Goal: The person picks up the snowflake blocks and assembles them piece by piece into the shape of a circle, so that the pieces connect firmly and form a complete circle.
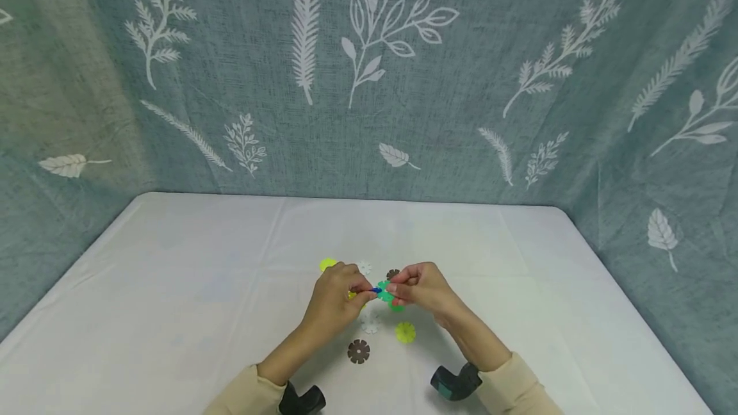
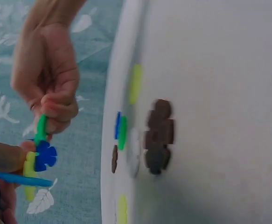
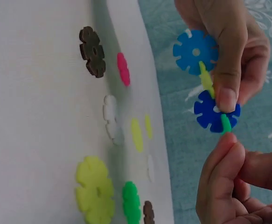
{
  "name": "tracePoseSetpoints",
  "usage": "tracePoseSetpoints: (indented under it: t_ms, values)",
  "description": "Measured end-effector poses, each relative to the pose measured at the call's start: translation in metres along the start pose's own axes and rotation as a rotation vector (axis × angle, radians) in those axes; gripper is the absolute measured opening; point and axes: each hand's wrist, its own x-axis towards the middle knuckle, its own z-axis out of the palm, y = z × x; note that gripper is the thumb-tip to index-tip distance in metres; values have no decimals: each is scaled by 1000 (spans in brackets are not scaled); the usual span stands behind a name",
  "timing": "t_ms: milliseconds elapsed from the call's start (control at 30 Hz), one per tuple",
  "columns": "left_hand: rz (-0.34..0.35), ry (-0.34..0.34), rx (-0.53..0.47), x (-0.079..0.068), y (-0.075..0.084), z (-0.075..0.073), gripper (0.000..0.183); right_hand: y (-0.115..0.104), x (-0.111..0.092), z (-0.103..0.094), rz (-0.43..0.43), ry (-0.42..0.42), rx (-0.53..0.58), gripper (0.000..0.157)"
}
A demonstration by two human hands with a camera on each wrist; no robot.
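Both hands meet above the table, holding a short chain of slotted, flower-shaped interlocking discs. My left hand (image 1: 334, 296) pinches the dark blue disc (image 3: 205, 114) with thumb and fingers. A yellow disc (image 3: 205, 80) seen edge-on and a light blue disc (image 3: 189, 53) extend from it, close by the same hand. Thumb and fingertips of my right hand (image 1: 426, 287) pinch a green disc (image 1: 384, 291), mostly covered by the fingers in the right wrist view. Its edge sits at a slot of the dark blue disc.
Loose discs lie on the white table under the hands: a brown one (image 1: 359, 351), a yellow one (image 1: 405, 332), a white one (image 1: 370, 323), a pink one (image 3: 123, 69) and several others. A leaf-patterned cloth (image 1: 346, 146) hangs behind the table.
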Motion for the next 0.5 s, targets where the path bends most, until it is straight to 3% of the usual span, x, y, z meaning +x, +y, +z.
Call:
tracePoseSetpoints:
  t_ms: [133,300,500]
  values:
    - [-56,-40,-1,0,4,-1,12,5,0,1,13,6,5,16]
    - [-172,-254,-120,6,1,-12,4,12,3,-2,-2,-35,-2,20]
    - [-262,-394,-269,22,-12,-20,16,15,6,-4,-15,-87,-28,20]
